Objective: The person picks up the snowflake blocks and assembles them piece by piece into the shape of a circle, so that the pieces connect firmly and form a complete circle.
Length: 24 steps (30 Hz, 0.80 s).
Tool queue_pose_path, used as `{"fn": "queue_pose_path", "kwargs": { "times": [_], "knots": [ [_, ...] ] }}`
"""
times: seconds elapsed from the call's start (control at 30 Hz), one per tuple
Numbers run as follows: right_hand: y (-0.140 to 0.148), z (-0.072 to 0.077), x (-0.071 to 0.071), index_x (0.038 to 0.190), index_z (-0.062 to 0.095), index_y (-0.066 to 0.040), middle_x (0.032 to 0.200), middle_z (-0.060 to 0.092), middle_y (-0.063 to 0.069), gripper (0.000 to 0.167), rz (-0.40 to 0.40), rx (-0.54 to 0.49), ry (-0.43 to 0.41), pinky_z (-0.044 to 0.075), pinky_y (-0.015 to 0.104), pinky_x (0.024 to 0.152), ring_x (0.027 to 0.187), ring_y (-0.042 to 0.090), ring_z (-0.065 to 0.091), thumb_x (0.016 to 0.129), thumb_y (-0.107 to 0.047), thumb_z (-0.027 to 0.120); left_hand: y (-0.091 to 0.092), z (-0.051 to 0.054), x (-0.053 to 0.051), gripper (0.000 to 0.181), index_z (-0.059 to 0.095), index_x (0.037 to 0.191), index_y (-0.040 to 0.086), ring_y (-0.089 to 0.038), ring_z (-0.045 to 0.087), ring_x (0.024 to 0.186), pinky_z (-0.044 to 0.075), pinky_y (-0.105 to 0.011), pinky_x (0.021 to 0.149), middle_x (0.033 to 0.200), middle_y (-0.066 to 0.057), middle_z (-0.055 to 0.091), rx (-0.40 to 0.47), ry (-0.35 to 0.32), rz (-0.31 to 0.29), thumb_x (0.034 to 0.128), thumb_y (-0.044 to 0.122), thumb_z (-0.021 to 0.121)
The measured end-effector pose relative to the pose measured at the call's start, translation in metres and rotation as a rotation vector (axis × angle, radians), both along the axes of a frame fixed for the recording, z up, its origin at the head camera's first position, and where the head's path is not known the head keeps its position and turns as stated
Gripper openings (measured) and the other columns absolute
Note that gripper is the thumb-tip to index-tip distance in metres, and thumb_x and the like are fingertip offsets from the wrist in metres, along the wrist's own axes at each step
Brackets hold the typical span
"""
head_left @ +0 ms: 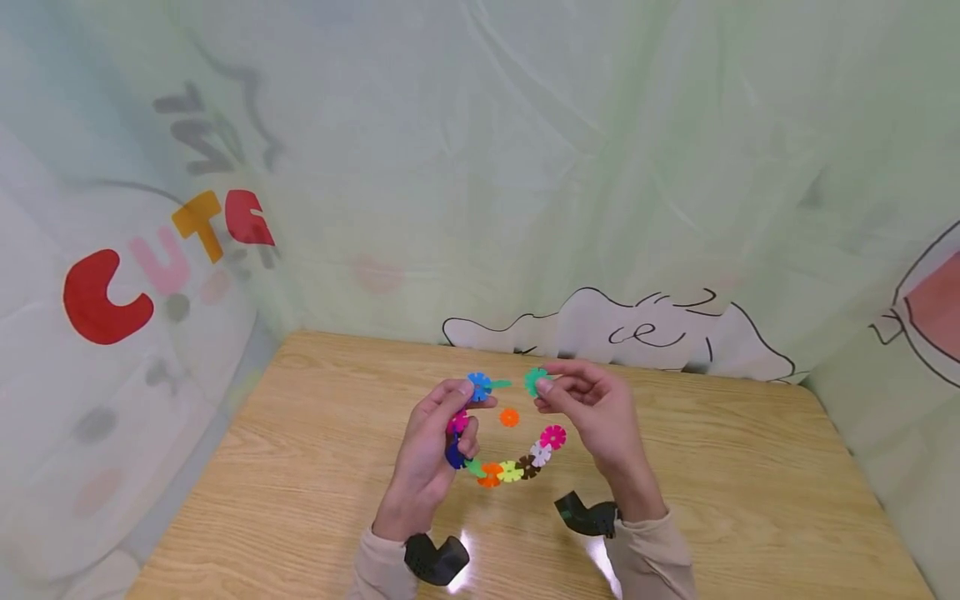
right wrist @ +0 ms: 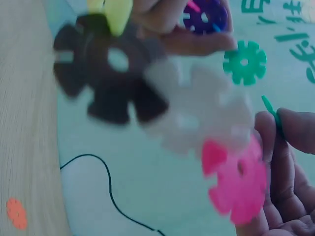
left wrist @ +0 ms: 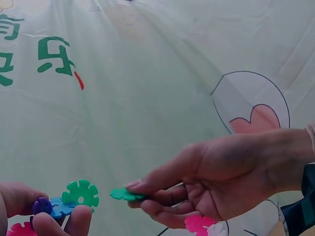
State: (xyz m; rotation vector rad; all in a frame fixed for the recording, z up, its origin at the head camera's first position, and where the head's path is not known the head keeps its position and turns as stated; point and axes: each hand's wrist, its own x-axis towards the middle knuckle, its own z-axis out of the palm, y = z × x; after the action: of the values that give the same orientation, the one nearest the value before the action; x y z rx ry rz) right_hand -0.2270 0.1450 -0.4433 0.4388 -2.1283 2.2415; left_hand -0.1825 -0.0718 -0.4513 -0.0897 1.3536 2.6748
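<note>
My left hand (head_left: 427, 454) pinches a curved chain of slotted plastic snowflake discs near its blue disc (head_left: 478, 386). A green disc (left wrist: 81, 194) slots into that blue one and stands on edge to it; a purple disc (right wrist: 204, 17) sits close by, partly covered by fingers. The rest of the chain hangs in an arc through orange (head_left: 491, 476), yellow (head_left: 511, 472), brown (head_left: 528, 467) and white (head_left: 540, 454) to a pink end disc (head_left: 553, 437). Between thumb and fingers, my right hand (head_left: 603, 412) pinches a separate green disc (head_left: 536, 382), a small gap from the chain's green one.
One loose orange disc (head_left: 509, 417) lies on the wooden table (head_left: 300, 475), beyond the hanging arc. A printed curtain (head_left: 487, 208) rises behind the table and at both sides. Black wrist mounts (head_left: 437, 560) sit on both forearms.
</note>
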Motion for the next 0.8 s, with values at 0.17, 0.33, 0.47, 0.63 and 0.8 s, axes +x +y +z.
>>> {"fn": "queue_pose_path", "kwargs": {
  "times": [0.17,0.33,0.47,0.63,0.8],
  "knots": [
    [-0.01,0.007,0.011,0.116,0.067,0.014,0.079,0.074,-0.003,0.022,-0.006,-0.004,0.088,0.066,0.028,0.074,0.07,0.012,0.073,0.096,0.005,0.073,0.002,0.002,0.001,0.013,0.065,0.098,0.018,-0.004,0.046,0.049,0.04,-0.016,0.048,0.096,0.001,0.077,-0.011,-0.001,-0.001,0.1075,0.027,0.064],
    [-0.015,0.009,0.016,0.113,0.07,0.011,0.079,0.073,-0.003,0.019,-0.056,0.009,0.159,0.064,0.024,0.073,0.069,0.011,0.072,0.094,0.007,0.073,0.003,0.003,0.003,0.012,0.066,0.098,0.018,-0.003,0.045,0.048,0.04,-0.016,0.048,0.095,0.001,0.076,-0.026,0.017,-0.004,0.1069,0.027,0.065],
    [-0.015,0.009,0.018,0.111,0.072,0.01,0.08,0.074,-0.003,0.017,-0.074,0.014,0.194,0.064,0.023,0.073,0.07,0.01,0.072,0.094,0.009,0.073,0.004,0.004,0.003,0.012,0.067,0.098,0.018,-0.004,0.045,0.048,0.039,-0.017,0.048,0.094,0.001,0.076,-0.048,0.026,-0.005,0.1066,0.026,0.065],
    [-0.014,0.007,0.019,0.111,0.073,0.01,0.083,0.075,-0.003,0.017,-0.05,0.024,0.206,0.065,0.025,0.074,0.072,0.011,0.073,0.094,0.009,0.073,0.005,0.004,0.004,0.011,0.068,0.099,0.017,-0.006,0.045,0.047,0.039,-0.019,0.048,0.093,0.0,0.077,-0.092,0.015,0.015,0.1057,0.025,0.066],
    [-0.015,0.008,0.02,0.109,0.072,0.013,0.088,0.077,-0.003,0.017,-0.025,-0.012,0.217,0.066,0.028,0.075,0.073,0.011,0.075,0.092,0.012,0.073,0.005,0.005,0.005,0.01,0.068,0.098,0.016,-0.006,0.044,0.044,0.037,-0.019,0.046,0.091,0.0,0.078,-0.132,0.031,0.038,0.1052,0.024,0.067]
  ]
}}
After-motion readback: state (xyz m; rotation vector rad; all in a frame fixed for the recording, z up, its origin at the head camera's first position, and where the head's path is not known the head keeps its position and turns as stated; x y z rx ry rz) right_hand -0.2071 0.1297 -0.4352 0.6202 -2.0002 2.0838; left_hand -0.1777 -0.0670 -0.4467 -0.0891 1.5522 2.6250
